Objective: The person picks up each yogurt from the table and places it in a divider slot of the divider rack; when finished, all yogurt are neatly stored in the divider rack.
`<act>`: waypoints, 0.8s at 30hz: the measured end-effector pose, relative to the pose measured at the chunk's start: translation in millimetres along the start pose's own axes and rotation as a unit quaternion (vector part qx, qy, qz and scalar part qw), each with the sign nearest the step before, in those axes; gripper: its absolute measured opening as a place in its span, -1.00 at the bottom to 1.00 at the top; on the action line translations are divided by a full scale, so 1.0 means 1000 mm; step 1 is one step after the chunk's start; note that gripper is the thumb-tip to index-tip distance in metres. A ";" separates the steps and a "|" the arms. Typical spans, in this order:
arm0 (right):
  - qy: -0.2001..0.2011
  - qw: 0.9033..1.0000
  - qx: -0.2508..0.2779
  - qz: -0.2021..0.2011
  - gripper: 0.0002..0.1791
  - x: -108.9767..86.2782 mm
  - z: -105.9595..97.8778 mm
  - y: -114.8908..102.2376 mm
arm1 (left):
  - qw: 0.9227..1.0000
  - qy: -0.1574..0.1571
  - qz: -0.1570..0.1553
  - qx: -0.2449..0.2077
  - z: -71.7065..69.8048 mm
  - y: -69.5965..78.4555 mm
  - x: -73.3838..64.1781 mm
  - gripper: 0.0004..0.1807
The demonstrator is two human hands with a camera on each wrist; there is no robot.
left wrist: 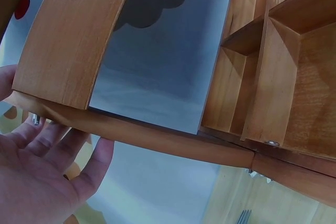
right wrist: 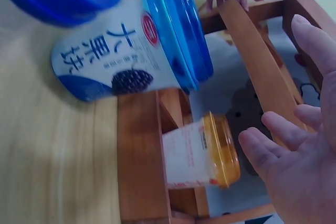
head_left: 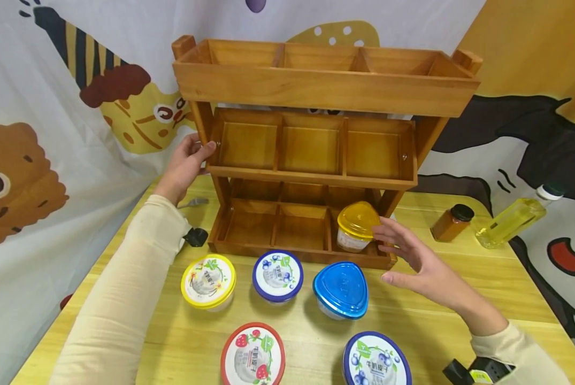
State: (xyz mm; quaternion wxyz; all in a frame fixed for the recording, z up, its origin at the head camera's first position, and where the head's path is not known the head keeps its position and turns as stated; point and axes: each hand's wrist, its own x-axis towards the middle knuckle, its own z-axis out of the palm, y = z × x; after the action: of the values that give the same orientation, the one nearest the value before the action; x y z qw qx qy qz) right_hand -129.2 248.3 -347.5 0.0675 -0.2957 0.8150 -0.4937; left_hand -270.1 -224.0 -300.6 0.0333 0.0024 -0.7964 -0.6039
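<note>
A three-tier wooden rack (head_left: 316,176) stands on the table. My left hand (head_left: 187,163) rests against the rack's left post at the middle tier, fingers touching the wood (left wrist: 131,129). A yellow-lidded cup (head_left: 357,225) sits in the bottom tier's right compartment. My right hand (head_left: 412,259) hovers open just right of it, fingers spread, holding nothing; the right wrist view shows the palm (right wrist: 299,150) a little apart from the yellow-lidded cup (right wrist: 202,153). A blue triangular-lidded cup (head_left: 340,289) stands in front of the rack, also seen close up (right wrist: 136,51).
Several round-lidded cups stand on the table: yellow (head_left: 208,281), blue (head_left: 277,276), red (head_left: 253,355), blue (head_left: 376,361). At the right are a brown jar (head_left: 452,222) and an oil bottle (head_left: 513,219). A fork (head_left: 193,202) lies left of the rack.
</note>
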 end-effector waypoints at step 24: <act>-0.121 0.992 0.032 0.036 0.00 -0.002 0.041 0.026 | 1.000 0.006 -0.006 -0.005 0.000 0.000 0.000 -0.32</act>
State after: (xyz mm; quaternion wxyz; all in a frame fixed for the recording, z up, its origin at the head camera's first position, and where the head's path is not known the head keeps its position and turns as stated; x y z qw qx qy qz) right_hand -121.7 227.0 -390.1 0.1923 -0.3214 0.7949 -0.4773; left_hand -270.6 -223.9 -301.1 0.0344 0.0108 -0.7932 -0.6079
